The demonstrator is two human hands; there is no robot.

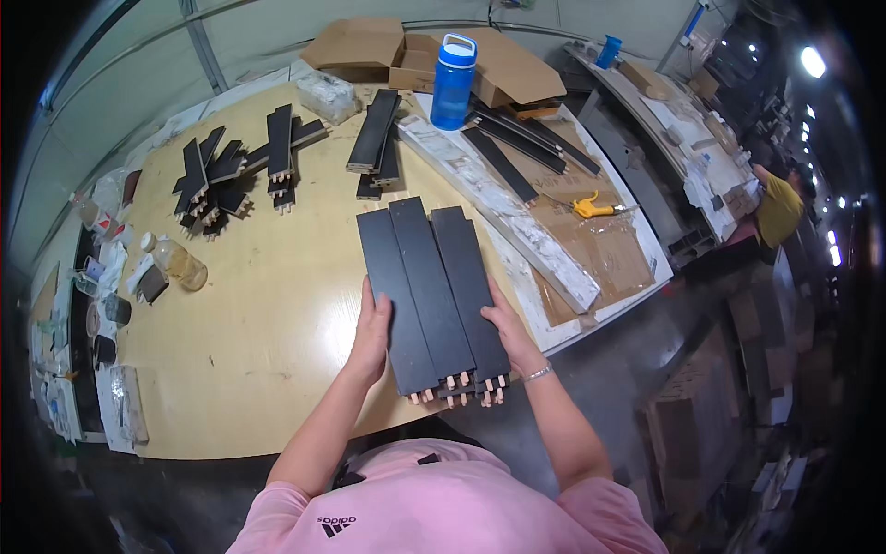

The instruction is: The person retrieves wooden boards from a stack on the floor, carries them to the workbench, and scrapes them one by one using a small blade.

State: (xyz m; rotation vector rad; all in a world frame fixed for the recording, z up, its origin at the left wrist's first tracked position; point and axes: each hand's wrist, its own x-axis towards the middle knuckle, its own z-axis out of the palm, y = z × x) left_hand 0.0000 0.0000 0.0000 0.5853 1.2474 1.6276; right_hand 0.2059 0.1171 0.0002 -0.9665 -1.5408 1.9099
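Between my two hands is a stack of black wooden slats (429, 295) with pale dowel pegs poking out of the near ends. My left hand (371, 331) presses on the stack's left side, thumb on the edge. On the opposite side my right hand (508, 328) grips it, thumb bent over the top face. The slats lie side by side in more than one layer, at the table's near edge. Beyond them, more slats (374, 134) lie in a short pile, with another pile (280, 152) and a loose heap (208, 180) farther left.
A blue water bottle (453, 88) stands by open cardboard boxes (360, 46). Right of the stack lie a long white foam-like strip (517, 222), cardboard (600, 254) and a yellow air gun (591, 205). A bottle of yellowish liquid (180, 263) lies left. A person in yellow (780, 208) is far right.
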